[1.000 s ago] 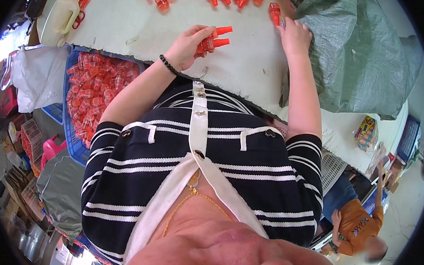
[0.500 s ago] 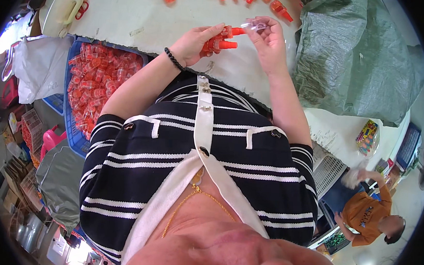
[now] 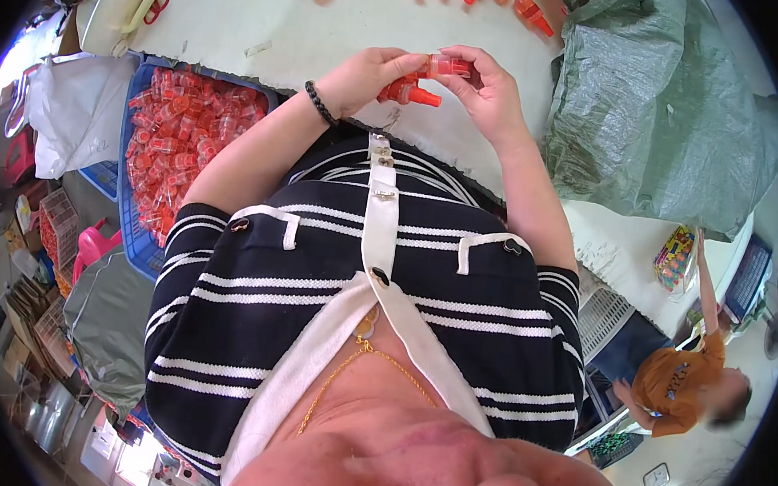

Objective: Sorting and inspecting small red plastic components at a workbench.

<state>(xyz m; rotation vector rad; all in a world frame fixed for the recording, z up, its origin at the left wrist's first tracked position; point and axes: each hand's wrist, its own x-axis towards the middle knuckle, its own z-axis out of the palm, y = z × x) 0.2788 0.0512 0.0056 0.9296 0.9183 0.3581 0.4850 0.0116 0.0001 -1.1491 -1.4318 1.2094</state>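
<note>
My left hand (image 3: 363, 81), with a black beaded bracelet at the wrist, is closed around two small red bottles with pointed tips. The lower bottle (image 3: 423, 97) has its red nozzle bare. Over the tip of the upper bottle (image 3: 432, 66) sits a clear plastic cap (image 3: 453, 66). My right hand (image 3: 492, 93) has its thumb and fingers closed about that cap from the right. Both hands are just above the near edge of the white table. The bottles' bodies are mostly hidden in my left palm.
More red bottles (image 3: 533, 16) lie along the table's far side. On the left stands a blue crate (image 3: 134, 193) heaped with red capped bottles, with a cream jug (image 3: 118, 8) beyond. A green-grey sheet (image 3: 651, 116) covers the right. A person in an orange shirt (image 3: 679, 385) is at lower right.
The clear cap in my right hand has moved left and down onto the upper bottle's nozzle. The co-worker's arm has stretched toward the table.
</note>
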